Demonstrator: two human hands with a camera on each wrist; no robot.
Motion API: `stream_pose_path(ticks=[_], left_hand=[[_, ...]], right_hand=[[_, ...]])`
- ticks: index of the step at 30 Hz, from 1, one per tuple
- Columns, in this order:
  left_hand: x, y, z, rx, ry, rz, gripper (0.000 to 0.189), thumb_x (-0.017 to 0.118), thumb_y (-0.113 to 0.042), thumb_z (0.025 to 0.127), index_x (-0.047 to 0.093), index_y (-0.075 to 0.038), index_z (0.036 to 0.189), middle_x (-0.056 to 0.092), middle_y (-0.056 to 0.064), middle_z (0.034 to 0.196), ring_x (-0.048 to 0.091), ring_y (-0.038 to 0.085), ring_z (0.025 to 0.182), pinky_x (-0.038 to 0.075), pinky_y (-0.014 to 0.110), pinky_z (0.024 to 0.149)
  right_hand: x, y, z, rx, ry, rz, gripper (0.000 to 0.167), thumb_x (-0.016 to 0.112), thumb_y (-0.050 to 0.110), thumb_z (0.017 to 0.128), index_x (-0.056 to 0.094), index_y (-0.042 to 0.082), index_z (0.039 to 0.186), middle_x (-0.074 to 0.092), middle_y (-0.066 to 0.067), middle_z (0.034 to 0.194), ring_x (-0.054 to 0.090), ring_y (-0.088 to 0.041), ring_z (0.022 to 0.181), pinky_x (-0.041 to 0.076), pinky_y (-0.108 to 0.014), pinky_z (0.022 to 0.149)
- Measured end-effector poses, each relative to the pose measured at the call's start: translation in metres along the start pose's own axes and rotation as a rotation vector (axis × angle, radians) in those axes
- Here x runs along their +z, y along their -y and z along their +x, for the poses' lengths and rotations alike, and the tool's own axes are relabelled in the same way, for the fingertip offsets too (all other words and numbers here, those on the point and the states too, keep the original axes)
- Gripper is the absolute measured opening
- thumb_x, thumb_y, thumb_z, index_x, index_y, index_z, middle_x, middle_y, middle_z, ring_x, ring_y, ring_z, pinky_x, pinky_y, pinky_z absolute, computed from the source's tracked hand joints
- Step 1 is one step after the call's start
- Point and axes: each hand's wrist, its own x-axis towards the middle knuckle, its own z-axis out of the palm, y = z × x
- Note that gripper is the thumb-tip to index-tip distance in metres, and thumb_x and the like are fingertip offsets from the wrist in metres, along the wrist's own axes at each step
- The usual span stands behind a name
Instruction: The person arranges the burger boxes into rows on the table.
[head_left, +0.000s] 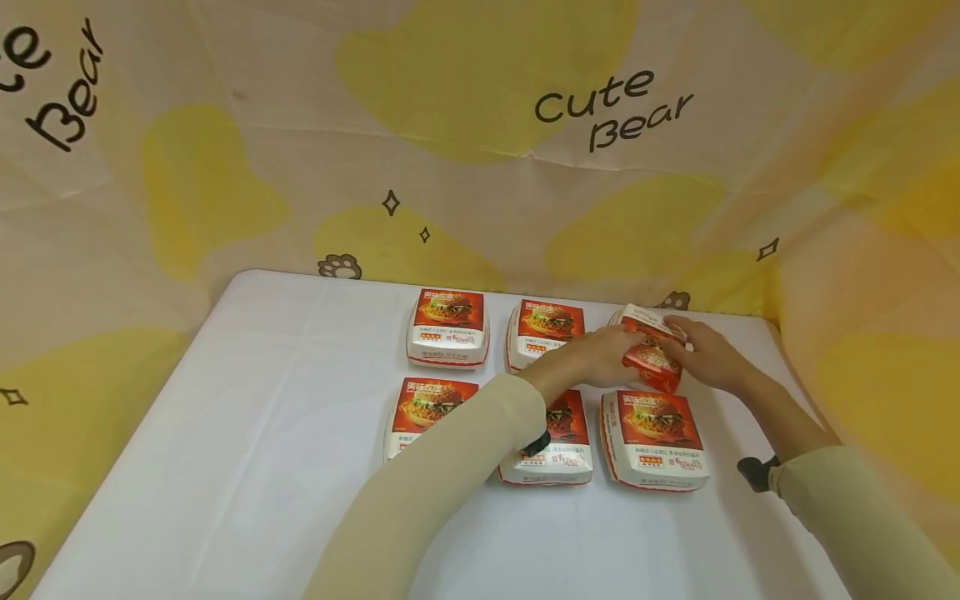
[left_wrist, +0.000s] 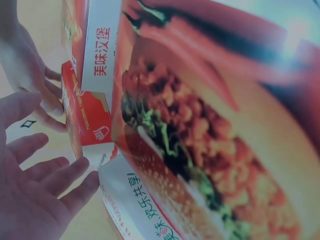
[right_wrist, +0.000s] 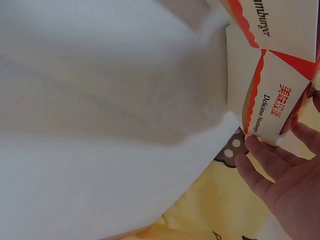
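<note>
At the back right of the table, a burger box (head_left: 651, 360) in red and white sits turned, unlike its neighbours, between my two hands. My right hand (head_left: 708, 354) holds it at its right end. In the right wrist view, its fingertips (right_wrist: 257, 145) meet the box's scalloped red edge. From the left, my left hand (head_left: 600, 354) reaches to the same box. The left wrist view has its fingers loosely extended, fingertips (left_wrist: 92, 180) right at the cartons. A similar burger box (head_left: 660, 429) lies in front of my hands.
Left of the held box stand a back-middle box (head_left: 551, 321) and a back-left box (head_left: 448, 325). Two front boxes, a middle one (head_left: 555, 475) and a left one (head_left: 427, 400), are partly covered by my left sleeve (head_left: 450, 450). A patterned yellow cloth (head_left: 480, 167) hangs behind the white table (head_left: 247, 433).
</note>
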Motion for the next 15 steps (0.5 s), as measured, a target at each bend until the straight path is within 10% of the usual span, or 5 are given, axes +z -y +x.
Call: stream_pose_path(ticks=[15], left_hand=[[0.0021, -0.0036, -0.0006, -0.011, 0.059, 0.044, 0.059, 0.059, -0.030, 0.099, 0.041, -0.018, 0.153, 0.050, -0.003, 0.149, 0.047, 0.014, 0.135, 0.038, 0.027, 0.108]], right_hand=[[0.0003, 0.0067, 0.0025, -0.031, 0.004, -0.023, 0.061, 0.051, 0.027, 0.103, 0.031, -0.008, 0.149, 0.028, -0.038, 0.149, 0.027, -0.060, 0.135, 0.028, -0.074, 0.102]])
